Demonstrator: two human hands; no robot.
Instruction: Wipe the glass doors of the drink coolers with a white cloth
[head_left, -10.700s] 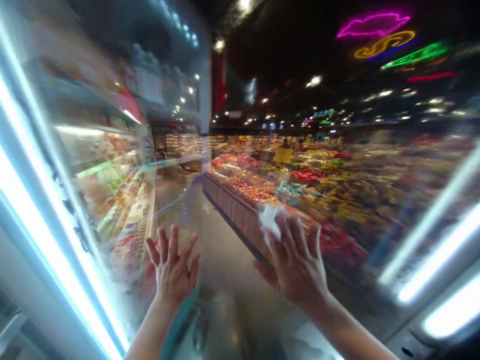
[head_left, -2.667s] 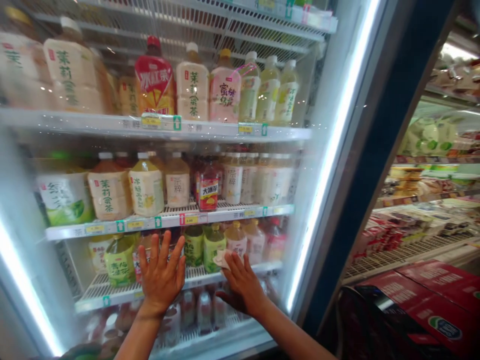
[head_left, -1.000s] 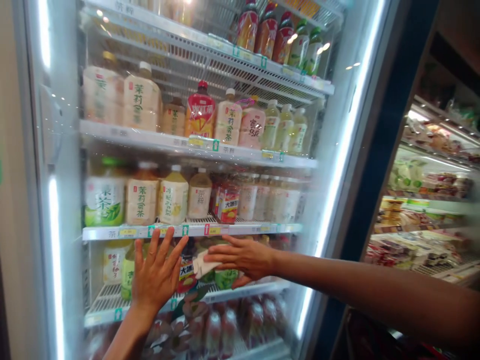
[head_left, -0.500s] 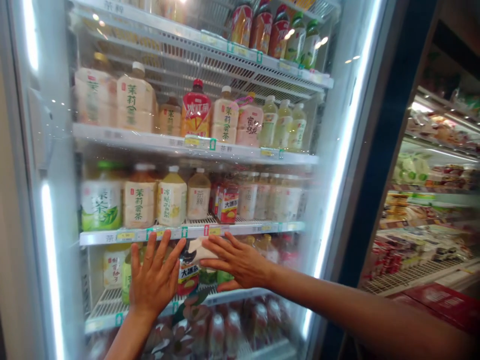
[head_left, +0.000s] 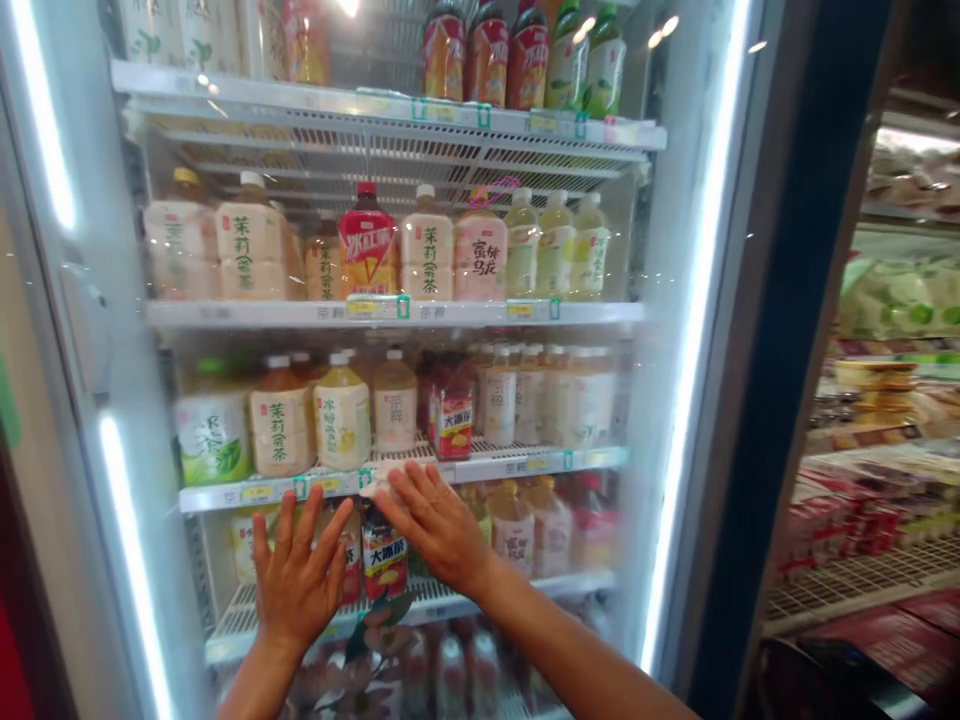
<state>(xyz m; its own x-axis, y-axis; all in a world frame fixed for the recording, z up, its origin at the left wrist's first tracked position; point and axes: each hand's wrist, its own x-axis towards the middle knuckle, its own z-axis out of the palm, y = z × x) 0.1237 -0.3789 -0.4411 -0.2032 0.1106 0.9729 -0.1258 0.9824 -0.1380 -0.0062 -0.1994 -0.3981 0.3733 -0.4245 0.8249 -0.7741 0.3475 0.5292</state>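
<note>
A glass door of a lit drinks fridge stands in front of me. My left hand lies against the glass at the lower left with its fingers spread and nothing in them. To its right, my right hand presses a white cloth to the pane. Only the cloth's edge shows past the fingertips; the rest is hidden under the hand. Behind the glass, near both hands, are a dark drink bottle with a red and yellow label and a white shelf edge.
Several shelves of bottled drinks fill the fridge. Light strips run down both sides. A dark blue frame borders it on the right, beside an open chilled shelf of packaged food. A leafy pattern shows low on the glass.
My right hand has moved left across the glass with the cloth, closer to my left hand. The left hand keeps nearly the same place and spread, while the view has shifted slightly.
</note>
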